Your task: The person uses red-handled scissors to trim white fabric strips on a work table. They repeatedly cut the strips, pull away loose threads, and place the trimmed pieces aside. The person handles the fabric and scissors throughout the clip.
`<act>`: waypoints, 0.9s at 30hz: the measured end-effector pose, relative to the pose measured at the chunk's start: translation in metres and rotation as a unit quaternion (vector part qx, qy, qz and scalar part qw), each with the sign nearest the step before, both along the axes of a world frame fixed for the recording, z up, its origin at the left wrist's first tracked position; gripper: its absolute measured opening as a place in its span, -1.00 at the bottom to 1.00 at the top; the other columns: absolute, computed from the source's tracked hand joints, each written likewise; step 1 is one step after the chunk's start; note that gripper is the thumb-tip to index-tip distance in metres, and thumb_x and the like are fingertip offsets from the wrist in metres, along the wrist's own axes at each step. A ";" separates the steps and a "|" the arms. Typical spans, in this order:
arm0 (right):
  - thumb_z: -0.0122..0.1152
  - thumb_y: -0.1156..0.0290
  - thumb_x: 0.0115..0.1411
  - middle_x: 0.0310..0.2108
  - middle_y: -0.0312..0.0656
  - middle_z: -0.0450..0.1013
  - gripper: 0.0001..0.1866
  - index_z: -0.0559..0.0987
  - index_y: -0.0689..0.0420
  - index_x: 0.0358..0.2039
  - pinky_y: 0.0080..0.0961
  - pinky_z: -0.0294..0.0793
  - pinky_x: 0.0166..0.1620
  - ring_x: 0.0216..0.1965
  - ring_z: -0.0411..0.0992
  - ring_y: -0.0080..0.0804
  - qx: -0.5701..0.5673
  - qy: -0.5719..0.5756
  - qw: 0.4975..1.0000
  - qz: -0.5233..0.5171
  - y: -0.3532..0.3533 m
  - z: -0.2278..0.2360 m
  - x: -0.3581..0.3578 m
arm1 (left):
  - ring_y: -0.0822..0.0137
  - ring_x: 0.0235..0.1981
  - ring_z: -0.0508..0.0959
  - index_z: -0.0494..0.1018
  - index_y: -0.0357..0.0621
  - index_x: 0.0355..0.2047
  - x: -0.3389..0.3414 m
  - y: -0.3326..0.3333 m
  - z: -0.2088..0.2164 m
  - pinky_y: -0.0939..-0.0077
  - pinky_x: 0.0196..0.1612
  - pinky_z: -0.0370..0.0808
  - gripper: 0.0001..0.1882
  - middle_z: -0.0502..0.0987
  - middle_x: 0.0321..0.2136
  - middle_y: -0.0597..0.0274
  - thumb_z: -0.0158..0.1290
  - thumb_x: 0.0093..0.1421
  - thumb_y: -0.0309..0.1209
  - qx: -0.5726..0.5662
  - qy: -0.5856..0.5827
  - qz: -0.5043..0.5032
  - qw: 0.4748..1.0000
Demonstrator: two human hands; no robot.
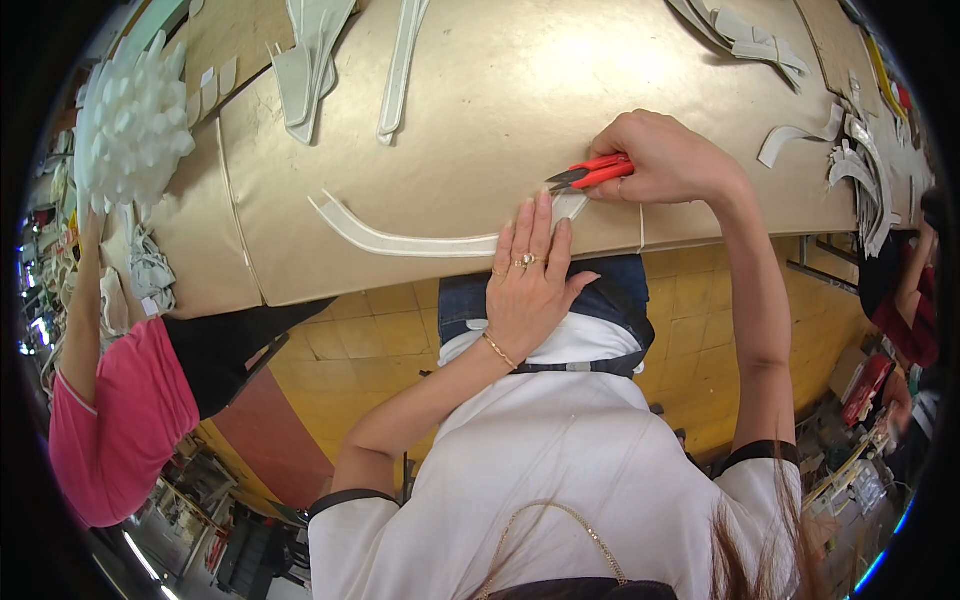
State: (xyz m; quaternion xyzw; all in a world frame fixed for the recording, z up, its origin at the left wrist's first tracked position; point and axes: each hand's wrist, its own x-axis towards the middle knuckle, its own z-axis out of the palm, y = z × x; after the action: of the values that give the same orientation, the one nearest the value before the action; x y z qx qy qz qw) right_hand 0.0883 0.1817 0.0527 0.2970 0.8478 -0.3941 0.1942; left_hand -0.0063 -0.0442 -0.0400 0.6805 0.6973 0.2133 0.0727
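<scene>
**Strip pinned flat, snips at its right end**

White shirt [560, 440] of the person fills the lower frame, nearest the lens, forearms rising from it to the table edge. Left hand [525, 285] lies flat, fingers stretched and pressed together, fingertips pinning the right end of a long white curved strip [400, 240]. Strip lies on the tan table [500, 90] close to the near edge; long axis runs left-right, shallow arc, left tip pointing up-left, right end under the fingers. Right hand [665, 160] is clenched around red-handled thread snips [590, 175], dark blades pointing left toward the strip's right end, just beside the left fingertips; whether blades touch the strip, cannot tell. Ring and thin bracelet on left hand.

Further out: more white cut pieces [310, 60] at the far edge, another pile [860, 170] at right. White bumpy foam sheet [135, 120] at left. Another person in a pink sleeve [110, 420] at lower left. Yellow tiled floor [400, 335] under the table.
</scene>
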 end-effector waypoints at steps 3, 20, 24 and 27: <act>0.36 0.29 -0.06 -0.62 -0.07 0.46 -0.73 0.67 0.23 -0.40 -0.39 0.37 -0.42 -0.57 0.39 -0.26 0.007 0.019 1.000 -0.009 -0.002 -0.001 -0.001 | -0.07 0.35 0.17 0.22 -0.22 0.24 0.004 0.000 0.001 0.08 0.37 0.02 -0.21 0.16 0.33 -0.15 0.11 0.19 0.08 0.019 -0.029 0.029 0.999; 0.53 0.10 -0.16 -0.67 -0.17 0.48 -0.59 0.59 0.19 -0.64 -0.38 0.36 -0.50 -0.60 0.45 -0.31 0.091 -0.091 0.990 0.063 0.072 0.025 -0.010 | 0.08 0.38 0.14 0.27 -0.26 0.22 0.016 0.014 0.007 0.21 0.36 0.09 -0.28 0.15 0.34 -0.05 0.16 0.16 -0.11 -0.031 0.099 -0.064 0.993; 0.50 0.05 -0.11 -0.65 -0.18 0.50 -0.59 0.62 0.17 -0.60 -0.40 0.38 -0.49 -0.59 0.46 -0.32 0.016 -0.115 0.990 0.079 0.084 0.017 -0.023 | 0.06 0.37 0.16 0.28 -0.28 0.21 0.018 0.016 0.009 0.21 0.35 0.13 -0.30 0.15 0.34 -0.07 0.16 0.16 -0.13 -0.027 0.087 -0.054 0.994; 0.47 -0.02 -0.07 -0.60 -0.16 0.53 -0.54 0.63 0.18 -0.54 -0.37 0.43 -0.41 -0.51 0.49 -0.25 0.097 -0.045 0.994 0.036 0.070 0.009 -0.012 | 0.06 0.36 0.16 0.28 -0.28 0.20 0.018 0.018 0.010 0.21 0.36 0.14 -0.33 0.16 0.33 -0.08 0.12 0.19 -0.14 -0.020 0.093 -0.052 0.994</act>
State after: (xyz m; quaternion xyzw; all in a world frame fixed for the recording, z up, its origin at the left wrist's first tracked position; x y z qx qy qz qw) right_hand 0.0765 0.2519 0.0613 0.3016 0.8825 -0.2885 0.2168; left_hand 0.0122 -0.0264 -0.0295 0.7311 0.6688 0.1311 0.0321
